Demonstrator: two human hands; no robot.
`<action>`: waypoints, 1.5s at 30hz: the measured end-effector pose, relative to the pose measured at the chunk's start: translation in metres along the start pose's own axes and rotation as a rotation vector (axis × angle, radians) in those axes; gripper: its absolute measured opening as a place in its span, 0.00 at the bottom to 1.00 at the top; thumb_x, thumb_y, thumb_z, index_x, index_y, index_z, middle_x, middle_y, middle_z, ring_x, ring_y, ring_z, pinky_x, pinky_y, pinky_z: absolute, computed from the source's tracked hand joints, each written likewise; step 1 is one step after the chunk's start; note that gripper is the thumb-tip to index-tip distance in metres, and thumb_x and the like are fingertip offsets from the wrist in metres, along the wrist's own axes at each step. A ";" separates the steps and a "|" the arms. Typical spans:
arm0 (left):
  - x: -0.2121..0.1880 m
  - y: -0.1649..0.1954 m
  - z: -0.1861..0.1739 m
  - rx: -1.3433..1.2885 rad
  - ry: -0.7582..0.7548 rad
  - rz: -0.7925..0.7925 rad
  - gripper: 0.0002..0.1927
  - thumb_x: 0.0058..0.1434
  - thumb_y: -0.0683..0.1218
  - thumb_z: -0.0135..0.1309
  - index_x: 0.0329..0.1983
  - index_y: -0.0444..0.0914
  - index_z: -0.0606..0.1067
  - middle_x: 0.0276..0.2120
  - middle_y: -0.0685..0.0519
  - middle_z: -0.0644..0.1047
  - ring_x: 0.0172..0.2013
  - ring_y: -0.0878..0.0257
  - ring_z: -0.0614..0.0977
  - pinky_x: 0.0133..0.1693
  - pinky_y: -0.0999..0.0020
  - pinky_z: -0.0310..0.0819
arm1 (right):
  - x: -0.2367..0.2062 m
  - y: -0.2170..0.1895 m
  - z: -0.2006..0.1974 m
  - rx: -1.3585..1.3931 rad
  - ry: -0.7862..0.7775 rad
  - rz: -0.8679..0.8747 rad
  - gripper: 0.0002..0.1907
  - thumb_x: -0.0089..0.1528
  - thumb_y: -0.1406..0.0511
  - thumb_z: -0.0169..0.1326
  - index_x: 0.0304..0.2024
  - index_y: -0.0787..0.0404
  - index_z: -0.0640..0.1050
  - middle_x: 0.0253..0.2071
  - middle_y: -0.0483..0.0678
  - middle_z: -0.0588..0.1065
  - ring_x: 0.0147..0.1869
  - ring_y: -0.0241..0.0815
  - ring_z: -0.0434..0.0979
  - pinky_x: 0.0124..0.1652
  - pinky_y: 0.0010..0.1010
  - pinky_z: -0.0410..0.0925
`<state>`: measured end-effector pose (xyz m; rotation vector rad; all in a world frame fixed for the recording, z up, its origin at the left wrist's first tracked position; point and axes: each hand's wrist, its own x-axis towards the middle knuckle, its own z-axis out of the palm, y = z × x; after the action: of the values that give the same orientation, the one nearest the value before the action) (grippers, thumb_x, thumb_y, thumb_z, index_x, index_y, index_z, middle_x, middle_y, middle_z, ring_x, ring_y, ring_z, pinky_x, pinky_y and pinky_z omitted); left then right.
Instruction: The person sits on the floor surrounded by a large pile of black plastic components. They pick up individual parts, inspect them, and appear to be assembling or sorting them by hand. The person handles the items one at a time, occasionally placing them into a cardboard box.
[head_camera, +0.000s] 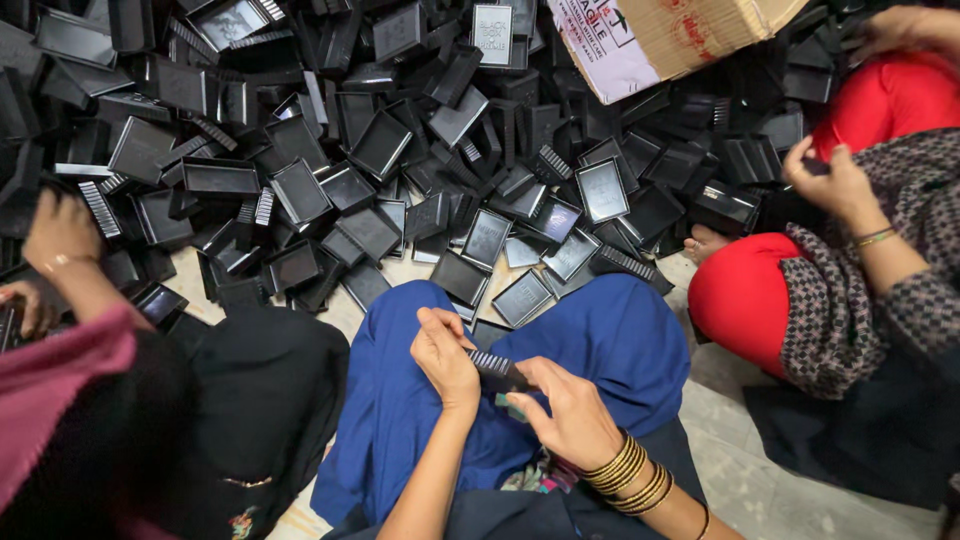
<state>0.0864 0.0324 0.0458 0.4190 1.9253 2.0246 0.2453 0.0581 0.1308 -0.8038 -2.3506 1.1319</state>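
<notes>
Two hands are working over a blue-clad lap: the left hand (446, 357) and the right hand (572, 412), gold bangles (628, 474) at its wrist, are both closing their grip on one small black ribbed plastic piece (497, 367), holding it between them just above the knees. Beyond the knees, a large heap of black plastic trays (380, 140) is covering the tiled floor (770, 480), with a cardboard box (665, 35) lying on top at the far side. Other people's hands, one at the left (60, 232) and one at the right (835, 182), are handling pieces of their own.
</notes>
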 end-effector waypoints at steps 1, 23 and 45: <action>0.000 -0.003 -0.001 0.000 -0.010 0.008 0.32 0.78 0.58 0.33 0.22 0.35 0.68 0.16 0.56 0.67 0.17 0.69 0.68 0.22 0.71 0.59 | 0.000 0.001 0.000 0.017 -0.018 0.030 0.16 0.59 0.67 0.62 0.47 0.67 0.75 0.39 0.54 0.78 0.43 0.50 0.84 0.41 0.35 0.75; 0.023 -0.022 -0.001 -0.152 -0.184 -0.079 0.24 0.75 0.57 0.32 0.60 0.35 0.65 0.41 0.49 0.74 0.31 0.66 0.76 0.35 0.72 0.71 | 0.176 0.166 -0.144 -0.660 -0.123 0.236 0.21 0.55 0.49 0.61 0.33 0.61 0.85 0.35 0.58 0.81 0.40 0.60 0.83 0.44 0.49 0.75; 0.022 -0.046 0.008 -0.060 -0.518 -0.342 0.14 0.71 0.51 0.46 0.44 0.37 0.76 0.29 0.55 0.74 0.26 0.70 0.73 0.29 0.75 0.65 | 0.138 0.217 -0.067 -0.591 -0.023 0.461 0.35 0.46 0.62 0.68 0.55 0.58 0.70 0.49 0.57 0.75 0.55 0.59 0.77 0.50 0.53 0.67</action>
<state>0.0713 0.0513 0.0002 0.5005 1.4975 1.5607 0.2498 0.2961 0.0112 -1.6030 -2.6252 0.5750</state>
